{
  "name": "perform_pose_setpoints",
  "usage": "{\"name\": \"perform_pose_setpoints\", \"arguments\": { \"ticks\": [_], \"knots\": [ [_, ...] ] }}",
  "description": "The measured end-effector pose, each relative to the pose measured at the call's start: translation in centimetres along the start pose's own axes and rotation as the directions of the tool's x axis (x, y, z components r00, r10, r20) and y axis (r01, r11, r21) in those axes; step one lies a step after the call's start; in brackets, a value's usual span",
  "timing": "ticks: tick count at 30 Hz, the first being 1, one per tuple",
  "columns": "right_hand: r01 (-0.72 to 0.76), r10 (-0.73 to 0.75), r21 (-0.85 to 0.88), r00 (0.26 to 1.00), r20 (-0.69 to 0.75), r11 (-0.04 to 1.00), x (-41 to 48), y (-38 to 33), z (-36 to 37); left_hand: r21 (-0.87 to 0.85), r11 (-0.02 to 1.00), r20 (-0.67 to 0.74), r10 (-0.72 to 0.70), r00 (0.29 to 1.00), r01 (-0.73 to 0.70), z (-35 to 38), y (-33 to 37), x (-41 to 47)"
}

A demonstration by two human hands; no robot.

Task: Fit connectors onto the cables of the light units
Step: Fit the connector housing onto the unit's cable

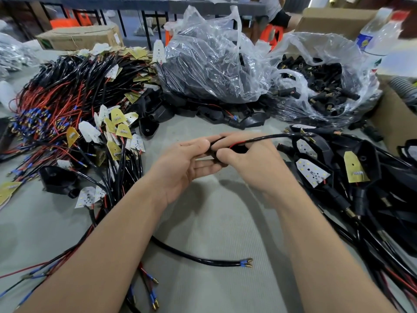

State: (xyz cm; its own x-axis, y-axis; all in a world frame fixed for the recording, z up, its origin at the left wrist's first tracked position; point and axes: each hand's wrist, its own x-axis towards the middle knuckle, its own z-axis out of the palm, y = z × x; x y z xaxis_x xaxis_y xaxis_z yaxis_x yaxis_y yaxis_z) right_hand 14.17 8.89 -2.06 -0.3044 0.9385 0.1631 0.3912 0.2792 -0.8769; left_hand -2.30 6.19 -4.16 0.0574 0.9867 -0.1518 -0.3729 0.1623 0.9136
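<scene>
A heap of wired LED boards lies well left of the black cable. The left hand pinches a black connector at the cable's end. The right hand curls round the cable just beside it. Black lamp housings lie right of the cable, with an open bag of connectors beyond it.
</scene>
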Motion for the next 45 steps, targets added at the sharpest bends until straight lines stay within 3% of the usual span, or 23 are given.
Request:
{"name": "perform_pose_setpoints", "arguments": {
  "ticks": [2,5,8,10,14,18,22,26,28,32,36,38,39,41,43,45],
  "knots": [
    [0.011,-0.014,0.137,1.0,0.022,0.991,0.0,0.2,-0.5,-0.032,0.999,-0.043,-0.004,0.999,0.003,-0.1,0.0,0.2],
    [0.019,0.037,0.34,0.987,-0.157,0.94,0.3,0.5,-0.5,-0.069,0.998,-0.039,-0.003,0.999,0.0,0.0,-0.1,0.4],
    [0.033,0.072,0.328,0.95,-0.303,0.944,0.5,0.9,0.1,-0.055,0.998,-0.037,0.017,0.999,-0.019,-0.1,-0.2,0.4],
    [0.013,0.092,0.307,0.941,-0.326,0.952,0.5,1.1,0.4,-0.041,0.998,-0.037,0.04,0.999,-0.042,-0.1,-0.1,0.4],
    [0.009,0.076,0.375,0.974,-0.212,0.927,0.3,1.0,1.1,-0.041,0.998,0.002,0.045,0.999,-0.045,-0.2,-0.1,0.1],
    [0.008,0.051,0.296,0.98,-0.192,0.955,0.3,1.1,0.8,-0.064,0.998,0.038,0.027,0.999,-0.025,-0.2,-0.1,0.1],
    [0.039,0.005,0.516,0.997,-0.082,0.856,0.0,1.0,0.0,-0.014,0.998,-0.13,0.058,0.99,-0.06,0.3,0.0,0.4],
    [0.063,-0.056,0.566,0.998,-0.03,0.822,-0.1,1.0,-0.2,0.124,0.983,-0.269,0.161,0.95,-0.132,0.7,-0.2,0.6],
    [0.018,0.074,0.697,0.992,-0.101,0.717,0.2,0.5,0.4,0.193,0.965,-0.312,0.233,0.921,-0.179,1.0,-0.3,0.6],
    [-0.027,0.345,0.931,0.932,-0.108,0.364,1.0,0.0,-0.6,0.171,0.933,-0.512,0.359,0.78,-0.317,0.5,0.0,0.6],
    [-0.012,0.311,0.986,0.95,-0.04,0.166,1.1,0.4,-2.8,0.102,0.904,-0.69,0.364,0.625,-0.415,-1.6,1.1,0.6],
    [-0.017,0.306,0.992,0.952,-0.023,0.127,1.1,0.4,-3.1,0.079,0.891,-0.722,0.361,0.591,-0.447,-1.5,1.5,0.6],
    [-0.015,0.325,0.989,0.945,-0.034,0.145,1.1,0.4,-3.1,0.011,0.89,-0.723,0.322,0.612,-0.456,-1.6,1.5,0.6],
    [-0.022,0.379,0.978,0.923,-0.06,0.208,1.3,0.5,-3.1,-0.362,0.821,-0.623,0.139,0.77,-0.441,-1.7,1.9,0.3],
    [-0.063,0.414,0.971,0.91,-0.04,0.231,1.5,0.6,-3.1,-0.666,0.695,-0.336,0.044,0.941,-0.271,-2.1,2.1,-0.3],
    [-0.145,0.426,0.958,0.904,0.027,0.246,1.6,0.7,-2.9,-0.698,0.712,-0.045,0.074,0.996,-0.085,-2.4,2.1,-0.8]
  ]
}}
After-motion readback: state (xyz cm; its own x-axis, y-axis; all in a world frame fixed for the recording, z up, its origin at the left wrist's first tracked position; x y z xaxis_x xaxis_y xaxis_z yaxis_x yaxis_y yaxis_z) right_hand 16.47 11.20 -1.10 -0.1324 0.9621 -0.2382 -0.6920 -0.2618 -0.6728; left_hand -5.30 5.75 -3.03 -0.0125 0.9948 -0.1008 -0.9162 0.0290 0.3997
